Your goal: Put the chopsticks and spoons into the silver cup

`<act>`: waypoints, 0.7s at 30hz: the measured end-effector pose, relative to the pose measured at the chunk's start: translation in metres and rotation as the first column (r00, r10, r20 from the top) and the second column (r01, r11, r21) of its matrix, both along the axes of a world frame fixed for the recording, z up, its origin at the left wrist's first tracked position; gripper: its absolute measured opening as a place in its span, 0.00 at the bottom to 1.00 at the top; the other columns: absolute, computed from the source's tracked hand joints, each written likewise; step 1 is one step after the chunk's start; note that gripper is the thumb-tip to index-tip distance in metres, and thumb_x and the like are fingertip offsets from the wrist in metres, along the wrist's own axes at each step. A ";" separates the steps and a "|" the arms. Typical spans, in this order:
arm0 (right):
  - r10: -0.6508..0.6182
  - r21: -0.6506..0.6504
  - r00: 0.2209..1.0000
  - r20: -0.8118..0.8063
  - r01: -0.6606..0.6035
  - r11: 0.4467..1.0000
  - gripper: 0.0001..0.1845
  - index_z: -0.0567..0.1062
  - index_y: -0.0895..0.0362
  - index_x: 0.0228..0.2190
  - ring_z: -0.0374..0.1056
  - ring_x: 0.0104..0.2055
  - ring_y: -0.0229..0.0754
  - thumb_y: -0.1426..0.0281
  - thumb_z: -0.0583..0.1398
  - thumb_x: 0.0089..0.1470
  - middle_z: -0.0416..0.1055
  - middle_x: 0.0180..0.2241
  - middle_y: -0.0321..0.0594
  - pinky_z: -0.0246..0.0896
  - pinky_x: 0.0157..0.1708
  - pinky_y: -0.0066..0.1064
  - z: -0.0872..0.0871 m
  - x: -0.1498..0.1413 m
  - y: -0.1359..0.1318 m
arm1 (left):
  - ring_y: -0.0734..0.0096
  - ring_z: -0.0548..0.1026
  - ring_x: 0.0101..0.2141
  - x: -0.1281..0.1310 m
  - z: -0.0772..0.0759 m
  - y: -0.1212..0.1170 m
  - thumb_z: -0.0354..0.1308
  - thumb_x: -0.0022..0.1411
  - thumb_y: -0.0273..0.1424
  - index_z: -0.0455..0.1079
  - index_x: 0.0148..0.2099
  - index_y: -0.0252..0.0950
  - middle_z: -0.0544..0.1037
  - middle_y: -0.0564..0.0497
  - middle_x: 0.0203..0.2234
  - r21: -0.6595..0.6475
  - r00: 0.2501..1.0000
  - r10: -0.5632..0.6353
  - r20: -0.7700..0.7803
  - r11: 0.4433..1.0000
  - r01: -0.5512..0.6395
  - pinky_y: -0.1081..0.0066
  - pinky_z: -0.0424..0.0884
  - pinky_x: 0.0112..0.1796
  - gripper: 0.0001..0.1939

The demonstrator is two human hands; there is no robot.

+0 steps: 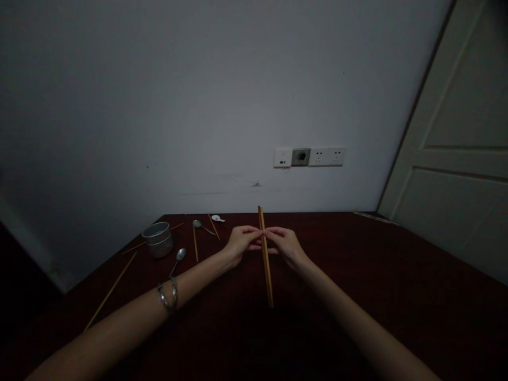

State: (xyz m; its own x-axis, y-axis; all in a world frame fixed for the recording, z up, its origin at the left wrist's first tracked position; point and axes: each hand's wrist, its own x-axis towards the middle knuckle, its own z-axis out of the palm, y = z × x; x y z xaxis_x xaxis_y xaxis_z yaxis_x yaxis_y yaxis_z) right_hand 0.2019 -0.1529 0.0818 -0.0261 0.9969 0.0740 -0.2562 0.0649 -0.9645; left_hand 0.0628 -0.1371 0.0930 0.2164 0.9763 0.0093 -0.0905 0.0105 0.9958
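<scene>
The slim wooden chopsticks [267,270] at centre are yellow-tan, with reddish-brown along the upper left edge. The broad flat tabletop [337,254] is deep red-brown, almost black at bottom centre. At left, the round metal cup [159,242] is silver-grey; the small short-handled spoon [216,218] is white. Dark scuffs streak the plain grey wall [198,106].

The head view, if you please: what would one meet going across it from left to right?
Leftmost chopstick, metal cup, near metal spoon, white spoon, left hand, held chopsticks, right hand, door.
</scene>
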 end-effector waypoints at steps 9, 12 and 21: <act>0.095 -0.173 0.995 0.040 -0.087 0.981 0.16 0.73 0.62 0.28 0.70 0.28 0.39 0.70 0.68 0.34 0.73 0.25 0.40 0.70 0.27 0.34 -0.032 0.015 0.005 | 0.81 0.69 0.22 0.002 -0.034 0.005 0.61 0.49 0.25 0.71 0.29 0.28 0.72 0.53 0.19 -0.217 0.995 -0.103 0.014 0.971 0.104 0.75 0.70 0.30 0.04; 0.149 -0.193 0.989 0.005 -0.145 0.970 0.14 0.73 0.62 0.29 0.70 0.28 0.37 0.70 0.67 0.36 0.73 0.26 0.40 0.69 0.29 0.32 -0.038 0.017 0.005 | 0.82 0.70 0.22 -0.002 -0.042 0.012 0.61 0.49 0.26 0.72 0.30 0.29 0.72 0.53 0.19 -0.265 0.989 -0.145 0.020 0.953 0.145 0.77 0.69 0.30 0.05; 0.118 -0.257 0.993 -0.024 -0.120 0.959 0.12 0.73 0.62 0.27 0.68 0.26 0.35 0.73 0.66 0.36 0.73 0.24 0.39 0.67 0.28 0.29 -0.049 0.014 0.009 | 0.80 0.71 0.22 -0.010 -0.051 0.036 0.65 0.46 0.36 0.71 0.31 0.28 0.74 0.50 0.21 -0.239 0.952 -0.301 -0.060 0.930 0.279 0.76 0.69 0.28 0.15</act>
